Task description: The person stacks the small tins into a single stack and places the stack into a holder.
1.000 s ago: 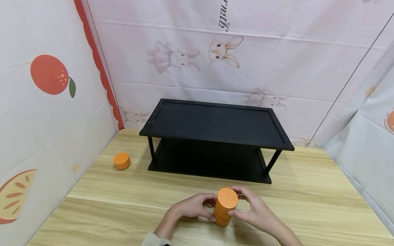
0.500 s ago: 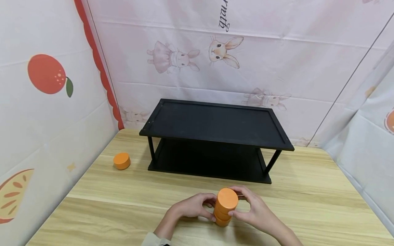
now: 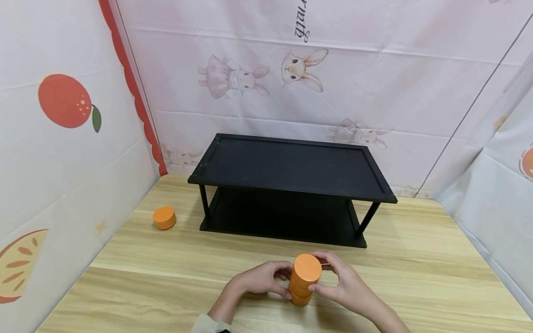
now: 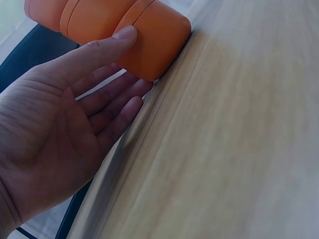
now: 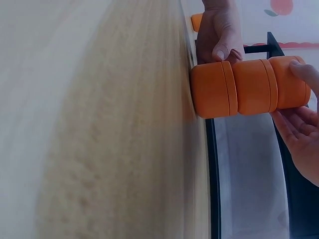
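Three orange round lidded containers stand stacked upright on the table near its front, the top one (image 3: 307,268) showing its flat lid in the head view. My left hand (image 3: 264,278) holds the bottom container (image 4: 162,40) from the left, thumb on its near side. On the right, my right hand (image 3: 347,284) pinches the top container (image 5: 285,94) between thumb and fingers. The middle container (image 5: 254,87) sits between them, with neither hand seen gripping it. In the right wrist view the bottom container rests against the tabletop.
Another orange round container (image 3: 164,218) lies apart on the wooden table (image 3: 137,277), toward the back left. Behind the stack stands a black two-tier rack (image 3: 291,164). Printed cloth walls (image 3: 258,106) enclose the table at the back and both sides.
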`<state>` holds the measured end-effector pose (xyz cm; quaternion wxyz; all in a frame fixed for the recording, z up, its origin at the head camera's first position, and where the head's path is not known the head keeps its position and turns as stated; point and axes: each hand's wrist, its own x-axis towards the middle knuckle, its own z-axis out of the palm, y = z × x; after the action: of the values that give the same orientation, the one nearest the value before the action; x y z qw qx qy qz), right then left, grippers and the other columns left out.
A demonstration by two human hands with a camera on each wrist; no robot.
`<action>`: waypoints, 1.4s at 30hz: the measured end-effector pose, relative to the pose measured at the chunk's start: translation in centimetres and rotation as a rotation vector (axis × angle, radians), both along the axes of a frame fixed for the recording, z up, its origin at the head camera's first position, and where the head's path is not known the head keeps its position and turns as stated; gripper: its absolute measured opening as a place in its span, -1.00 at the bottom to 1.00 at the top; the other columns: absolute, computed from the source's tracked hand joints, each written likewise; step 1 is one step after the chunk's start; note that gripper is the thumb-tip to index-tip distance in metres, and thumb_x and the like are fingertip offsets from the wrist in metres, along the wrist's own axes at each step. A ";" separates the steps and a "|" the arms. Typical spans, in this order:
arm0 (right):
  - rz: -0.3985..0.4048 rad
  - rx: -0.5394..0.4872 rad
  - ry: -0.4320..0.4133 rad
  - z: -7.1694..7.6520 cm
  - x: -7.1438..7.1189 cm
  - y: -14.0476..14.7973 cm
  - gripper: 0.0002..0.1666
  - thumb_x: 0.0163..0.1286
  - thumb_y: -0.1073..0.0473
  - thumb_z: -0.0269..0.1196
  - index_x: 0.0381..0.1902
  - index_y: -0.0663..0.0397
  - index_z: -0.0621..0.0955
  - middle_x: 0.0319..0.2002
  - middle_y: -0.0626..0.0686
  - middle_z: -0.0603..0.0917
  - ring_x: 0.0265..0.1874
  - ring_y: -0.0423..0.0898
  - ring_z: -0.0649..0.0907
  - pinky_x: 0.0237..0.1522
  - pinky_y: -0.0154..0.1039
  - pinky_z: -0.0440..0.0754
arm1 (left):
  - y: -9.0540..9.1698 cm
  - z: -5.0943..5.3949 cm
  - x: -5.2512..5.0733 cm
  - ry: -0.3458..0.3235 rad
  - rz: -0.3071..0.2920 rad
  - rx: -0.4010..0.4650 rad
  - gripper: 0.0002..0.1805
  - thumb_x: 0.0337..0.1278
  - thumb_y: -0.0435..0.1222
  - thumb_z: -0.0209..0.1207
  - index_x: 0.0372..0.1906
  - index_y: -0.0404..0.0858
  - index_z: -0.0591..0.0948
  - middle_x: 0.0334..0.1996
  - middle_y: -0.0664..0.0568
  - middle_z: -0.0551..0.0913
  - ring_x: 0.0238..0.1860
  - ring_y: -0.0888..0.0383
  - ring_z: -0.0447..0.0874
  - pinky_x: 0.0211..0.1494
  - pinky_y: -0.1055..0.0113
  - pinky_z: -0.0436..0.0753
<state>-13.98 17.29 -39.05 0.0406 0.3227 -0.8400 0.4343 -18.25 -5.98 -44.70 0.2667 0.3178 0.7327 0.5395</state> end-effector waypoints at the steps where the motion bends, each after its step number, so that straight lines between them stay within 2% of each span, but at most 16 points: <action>1: -0.001 0.001 0.001 0.2 0.1 -0.1 -0.33 0.04 0.17 0.42 0.10 0.16 0.42 -0.03 -0.01 0.54 -0.13 -0.16 0.56 -0.14 -0.19 0.58 | 0.0 0.0 0.0 0.001 0.000 0.000 -0.50 -0.07 -0.36 0.35 0.07 -0.19 0.50 -0.14 0.22 0.55 -0.07 0.30 0.49 0.07 0.39 0.43; 5: 0.004 -0.007 0.003 0.4 0.2 -0.2 -0.34 0.04 0.21 0.43 0.09 0.21 0.43 -0.04 0.02 0.54 -0.14 -0.14 0.56 -0.15 -0.16 0.58 | 0.0 0.0 0.0 0.003 -0.001 0.000 -0.50 -0.07 -0.36 0.35 0.06 -0.19 0.50 -0.14 0.22 0.55 -0.07 0.30 0.49 0.07 0.39 0.44; 13: 0.015 -0.025 -0.026 -0.1 -0.1 0.1 -0.33 0.09 0.05 0.39 0.14 0.05 0.41 0.01 -0.07 0.52 -0.11 -0.15 0.55 -0.12 -0.19 0.57 | 0.0 0.0 0.1 0.005 0.001 0.002 -0.50 -0.07 -0.37 0.35 0.06 -0.20 0.51 -0.14 0.22 0.55 -0.07 0.30 0.49 0.07 0.40 0.43; 20: 0.018 -0.038 -0.038 -0.1 -0.1 0.1 -0.35 0.10 0.02 0.38 0.13 0.02 0.42 0.01 -0.09 0.51 -0.10 -0.15 0.54 -0.11 -0.21 0.57 | 0.0 0.1 0.1 0.001 0.006 -0.001 -0.51 -0.07 -0.37 0.35 0.05 -0.20 0.51 -0.15 0.22 0.55 -0.08 0.30 0.49 0.08 0.38 0.43; 35: 0.041 -0.024 -0.050 -0.2 -0.1 0.5 -0.27 0.11 0.02 0.37 0.19 0.13 0.37 0.06 -0.03 0.49 -0.07 -0.13 0.54 -0.10 -0.14 0.56 | 0.0 0.2 0.2 -0.003 0.005 0.003 -0.51 -0.08 -0.36 0.35 0.05 -0.19 0.51 -0.15 0.22 0.55 -0.08 0.30 0.49 0.07 0.40 0.43; 42: 0.043 -0.009 -0.121 -0.3 -0.3 0.8 -0.25 0.09 -0.03 0.37 0.20 0.05 0.36 0.05 -0.04 0.49 -0.09 -0.13 0.56 -0.06 -0.11 0.54 | 0.0 0.0 0.0 -0.002 0.004 0.004 -0.50 -0.09 -0.37 0.35 0.06 -0.20 0.50 -0.15 0.23 0.55 -0.08 0.31 0.49 0.07 0.41 0.43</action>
<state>-14.28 18.07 -39.33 -0.0184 0.3135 -0.8319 0.4575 -18.24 -5.99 -44.68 0.2659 0.3163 0.7318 0.5419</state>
